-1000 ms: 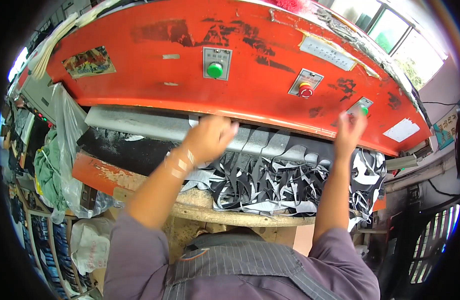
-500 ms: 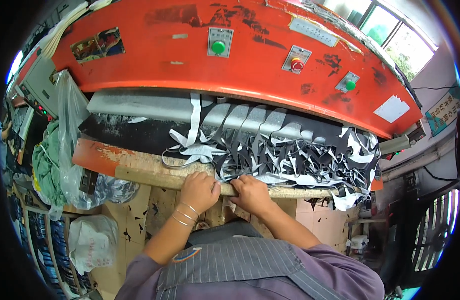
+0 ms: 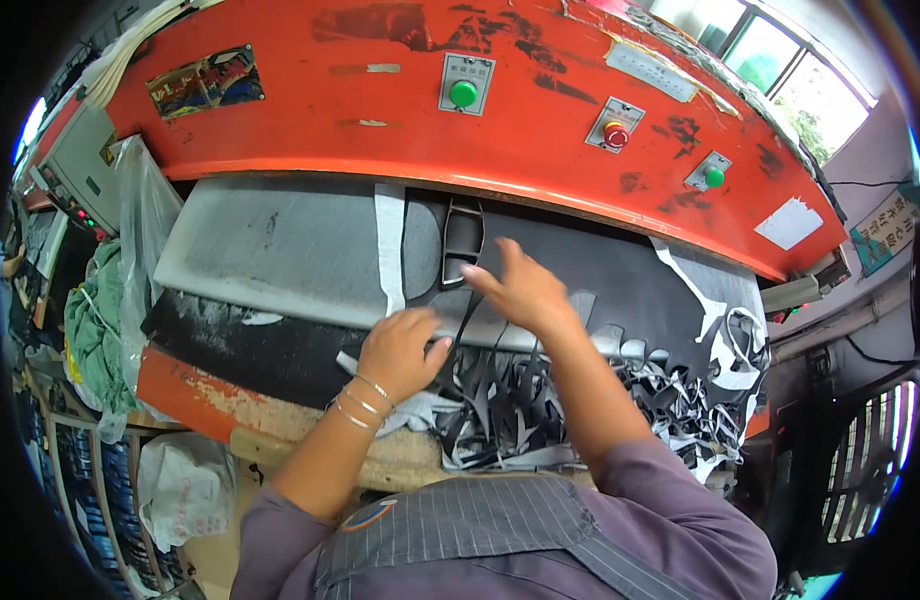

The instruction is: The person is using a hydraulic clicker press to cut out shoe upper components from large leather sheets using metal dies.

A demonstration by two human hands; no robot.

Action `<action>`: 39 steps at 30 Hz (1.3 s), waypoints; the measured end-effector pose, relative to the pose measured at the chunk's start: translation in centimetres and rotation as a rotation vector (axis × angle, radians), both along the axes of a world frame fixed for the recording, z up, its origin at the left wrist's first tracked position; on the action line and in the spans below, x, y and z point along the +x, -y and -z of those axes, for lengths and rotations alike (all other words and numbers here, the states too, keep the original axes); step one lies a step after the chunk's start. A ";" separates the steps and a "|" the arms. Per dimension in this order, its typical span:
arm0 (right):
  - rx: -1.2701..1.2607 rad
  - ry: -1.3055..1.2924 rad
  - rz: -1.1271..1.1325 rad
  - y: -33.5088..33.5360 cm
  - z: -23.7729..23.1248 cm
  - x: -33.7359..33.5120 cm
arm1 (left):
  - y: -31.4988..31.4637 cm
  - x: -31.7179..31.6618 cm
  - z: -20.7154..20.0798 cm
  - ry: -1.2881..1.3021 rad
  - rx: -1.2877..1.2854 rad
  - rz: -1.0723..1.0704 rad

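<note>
A metal cutting die [image 3: 446,240], narrow and ladder-like, stands on the dark sheet material [image 3: 580,250] on the press bed. My right hand [image 3: 525,290] is just right of the die, thumb and forefinger spread, holding nothing. My left hand [image 3: 400,352] hovers over the front of the bed with its thumb apart, below the lower end of a pale strip [image 3: 390,250]. It appears to hold nothing. Cut black and white scraps [image 3: 520,400] lie tangled along the front of the bed, partly behind my right forearm.
The red press beam [image 3: 310,110] spans the far side with green buttons [image 3: 463,94] and a red knob [image 3: 616,134]. A wooden edge [image 3: 390,462] runs along the front. Clear plastic [image 3: 145,220], green cloth [image 3: 100,330] and a white sack [image 3: 187,485] are at left.
The bed has come out toward me from under the red beam, showing more sheet and the cutting die. Both hands have left the wooden edge; the right has reached up to the die.
</note>
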State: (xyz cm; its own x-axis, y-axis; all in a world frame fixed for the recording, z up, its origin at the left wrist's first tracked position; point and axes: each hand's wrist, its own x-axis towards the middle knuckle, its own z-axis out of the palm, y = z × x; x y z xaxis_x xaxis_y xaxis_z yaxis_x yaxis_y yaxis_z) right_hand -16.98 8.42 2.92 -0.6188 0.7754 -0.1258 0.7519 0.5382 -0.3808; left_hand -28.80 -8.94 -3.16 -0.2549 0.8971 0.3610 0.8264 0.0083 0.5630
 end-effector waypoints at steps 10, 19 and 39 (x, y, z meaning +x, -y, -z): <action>0.064 -0.031 0.155 -6.1 2.3 -4.1 | -4.3 -4.0 0.1 -0.129 -0.215 0.103; 0.114 -0.248 -0.328 -8.5 6.6 3.8 | -12.3 -1.9 5.0 0.223 0.024 0.101; 0.282 -0.888 0.036 -8.8 3.0 7.3 | -11.8 -3.2 -1.7 0.417 -0.017 -0.003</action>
